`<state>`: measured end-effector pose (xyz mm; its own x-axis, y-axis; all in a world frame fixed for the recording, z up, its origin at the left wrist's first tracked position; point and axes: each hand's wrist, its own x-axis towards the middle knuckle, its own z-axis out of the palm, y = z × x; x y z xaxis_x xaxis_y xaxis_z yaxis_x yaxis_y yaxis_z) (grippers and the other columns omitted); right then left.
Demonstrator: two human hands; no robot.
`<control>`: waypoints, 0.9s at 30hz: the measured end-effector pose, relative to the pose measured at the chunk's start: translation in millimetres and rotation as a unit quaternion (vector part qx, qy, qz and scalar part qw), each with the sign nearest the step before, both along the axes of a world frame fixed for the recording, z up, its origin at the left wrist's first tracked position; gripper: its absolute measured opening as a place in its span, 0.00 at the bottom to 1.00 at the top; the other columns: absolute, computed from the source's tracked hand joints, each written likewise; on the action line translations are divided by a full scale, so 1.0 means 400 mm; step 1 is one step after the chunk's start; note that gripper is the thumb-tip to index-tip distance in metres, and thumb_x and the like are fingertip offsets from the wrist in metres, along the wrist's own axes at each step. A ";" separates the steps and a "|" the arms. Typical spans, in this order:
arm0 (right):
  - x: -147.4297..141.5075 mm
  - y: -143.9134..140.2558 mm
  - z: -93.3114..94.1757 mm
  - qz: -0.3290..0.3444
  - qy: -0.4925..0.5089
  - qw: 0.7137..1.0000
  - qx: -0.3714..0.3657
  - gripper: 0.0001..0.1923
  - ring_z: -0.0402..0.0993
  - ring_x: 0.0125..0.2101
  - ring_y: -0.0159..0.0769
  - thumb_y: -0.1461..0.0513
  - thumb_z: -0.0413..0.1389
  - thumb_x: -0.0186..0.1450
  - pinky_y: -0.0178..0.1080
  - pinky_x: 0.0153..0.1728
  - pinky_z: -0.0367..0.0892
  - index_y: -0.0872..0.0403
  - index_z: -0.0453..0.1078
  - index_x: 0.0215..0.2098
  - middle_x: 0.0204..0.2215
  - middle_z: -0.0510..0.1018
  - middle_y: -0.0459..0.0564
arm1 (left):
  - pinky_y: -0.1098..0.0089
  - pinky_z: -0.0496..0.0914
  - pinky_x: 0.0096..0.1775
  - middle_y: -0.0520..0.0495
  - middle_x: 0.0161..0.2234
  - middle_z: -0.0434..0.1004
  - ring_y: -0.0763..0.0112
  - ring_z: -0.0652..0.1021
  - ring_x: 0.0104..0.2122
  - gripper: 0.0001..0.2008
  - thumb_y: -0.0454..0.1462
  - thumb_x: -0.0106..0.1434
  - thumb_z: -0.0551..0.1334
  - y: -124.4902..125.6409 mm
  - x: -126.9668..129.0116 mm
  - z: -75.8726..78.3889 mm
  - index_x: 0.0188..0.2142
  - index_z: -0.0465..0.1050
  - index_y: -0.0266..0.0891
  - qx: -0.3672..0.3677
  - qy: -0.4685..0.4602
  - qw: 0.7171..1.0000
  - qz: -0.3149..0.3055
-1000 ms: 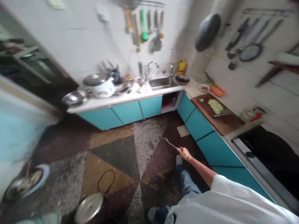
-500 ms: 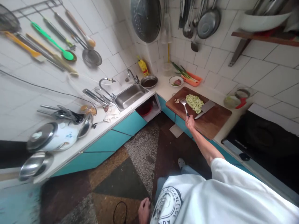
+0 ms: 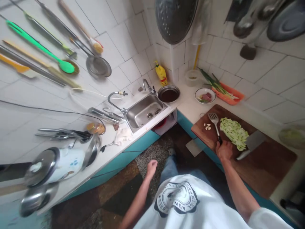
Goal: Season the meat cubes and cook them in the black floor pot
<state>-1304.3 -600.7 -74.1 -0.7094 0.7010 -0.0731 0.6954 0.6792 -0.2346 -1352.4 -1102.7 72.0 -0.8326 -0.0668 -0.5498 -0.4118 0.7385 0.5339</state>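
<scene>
My right hand point(image 3: 224, 150) is at the board's near edge, its fingers closed on the dark handle end of a slotted spatula point(image 3: 215, 122). The spatula's metal head lies on the wooden cutting board point(image 3: 269, 168). Beside the head are several peeled garlic cloves point(image 3: 207, 127), and to its right a heap of sliced pale green vegetable point(image 3: 234, 132). A cleaver point(image 3: 256, 141) rests right of the heap, its handle toward my right hand. My left hand point(image 3: 152, 167) hangs over the floor in front of me, fingers curled, with nothing visible in it.
A sink point(image 3: 140, 116) with a faucet is in the left counter, a pan of dark liquid point(image 3: 169, 93) at its corner. Behind the board stand a plate of meat point(image 3: 205, 96) and an orange basket of scallions point(image 3: 230, 93). A lidded pot point(image 3: 71, 162) stands far left. Utensils hang on the walls.
The view has turned right and come closer to the counter corner. My left hand has risen forward from the bottom edge. My right hand is still at the spatula's handle.
</scene>
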 end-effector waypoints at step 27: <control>-0.228 -0.134 0.163 0.138 -0.028 0.920 -0.366 0.25 0.88 0.49 0.54 0.47 0.50 0.76 0.52 0.55 0.79 0.50 0.84 0.51 0.49 0.89 0.61 | 0.65 0.85 0.40 0.44 0.36 0.82 0.65 0.86 0.30 0.17 0.32 0.75 0.66 0.561 -1.136 -0.190 0.60 0.68 0.33 0.292 -0.091 0.836 0.456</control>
